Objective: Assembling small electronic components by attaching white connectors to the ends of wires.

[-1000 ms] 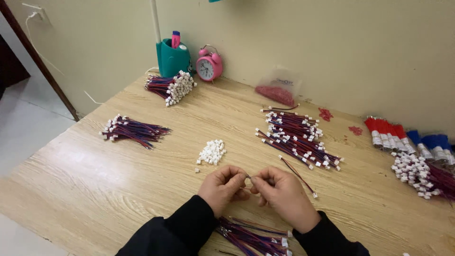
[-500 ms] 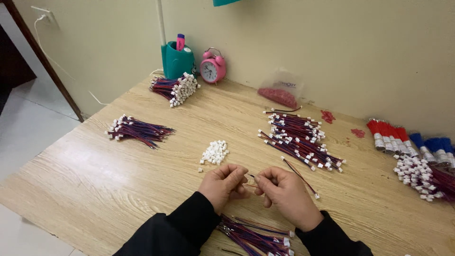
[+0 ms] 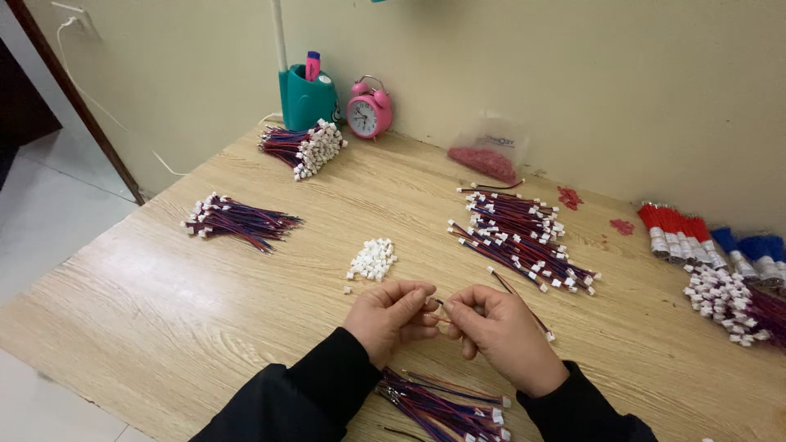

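Flanking bare table (image 3: 205,319), hands (image 3: 446,319) central

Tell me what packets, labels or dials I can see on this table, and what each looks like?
Bag: clear plastic with a printed label, red bits inside, leaning at the wall behind the wire pile.
Clock: small pink twin-bell alarm clock with a white round dial, back edge of the table, right of the teal pen holder.
No screens or signs show.

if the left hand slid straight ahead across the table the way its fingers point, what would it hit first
Probably the small pile of white plastic connectors. The left hand has its fingers aimed up and slightly right in the picture, and that pile lies just beyond them on the wooden table. Depth is hard to judge, so it might pass narrowly beside it.
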